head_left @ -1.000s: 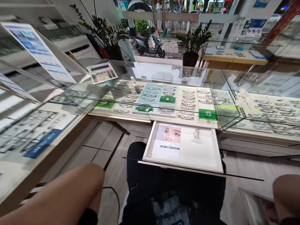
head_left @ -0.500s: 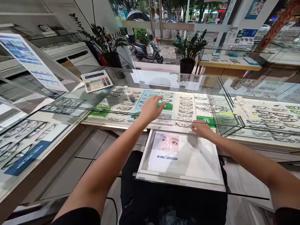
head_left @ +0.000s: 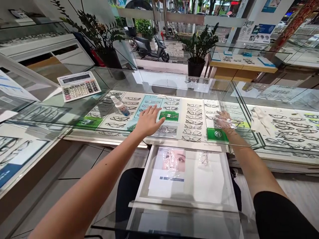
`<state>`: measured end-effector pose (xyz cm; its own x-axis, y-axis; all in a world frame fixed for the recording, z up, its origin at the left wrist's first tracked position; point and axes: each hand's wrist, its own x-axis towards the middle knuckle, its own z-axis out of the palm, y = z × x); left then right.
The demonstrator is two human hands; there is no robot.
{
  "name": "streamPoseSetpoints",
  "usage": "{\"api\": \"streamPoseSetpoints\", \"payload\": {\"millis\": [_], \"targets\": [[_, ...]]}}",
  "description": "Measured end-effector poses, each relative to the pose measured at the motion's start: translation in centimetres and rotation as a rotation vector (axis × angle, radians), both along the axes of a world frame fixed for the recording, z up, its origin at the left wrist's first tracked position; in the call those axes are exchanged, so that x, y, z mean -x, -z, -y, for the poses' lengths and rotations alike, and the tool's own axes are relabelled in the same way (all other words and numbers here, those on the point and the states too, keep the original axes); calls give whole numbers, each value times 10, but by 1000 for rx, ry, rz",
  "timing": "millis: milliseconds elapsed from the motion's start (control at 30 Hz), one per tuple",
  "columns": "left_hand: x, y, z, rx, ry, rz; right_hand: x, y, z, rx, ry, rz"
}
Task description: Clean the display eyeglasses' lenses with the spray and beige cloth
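My left hand (head_left: 148,121) lies flat and open on the glass counter top (head_left: 174,83), fingers spread, above a green card (head_left: 168,115) and rows of eyeglass frames (head_left: 193,122) inside the case. My right hand (head_left: 224,120) reaches into the case under the glass, its fingers over frames just behind another green card (head_left: 217,134). Reflections hide whether it grips a frame. Below the case a white tray (head_left: 211,186) is pulled out towards me. It holds a printed face card (head_left: 171,159) and a pair of plastic-wrapped glasses (head_left: 204,158).
A small spray bottle (head_left: 120,105) and a calculator (head_left: 78,85) sit on the glass to the left. A white cloth (head_left: 259,116) lies on the right section. Potted plants (head_left: 199,46) stand behind the counter. More display cases run along the left side.
Both arms came up from my lap. The left hand settled on the glass. The right hand moved from the tray's back edge into the case, under the glass. The view tilted closer.
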<state>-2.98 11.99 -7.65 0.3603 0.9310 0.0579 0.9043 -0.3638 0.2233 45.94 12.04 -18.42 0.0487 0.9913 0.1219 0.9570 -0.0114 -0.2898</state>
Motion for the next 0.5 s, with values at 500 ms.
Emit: {"api": "streamPoseSetpoints", "payload": {"millis": [500], "targets": [[-3, -8, 8, 35, -15, 13, -21, 51, -59, -313, -351, 12]]}}
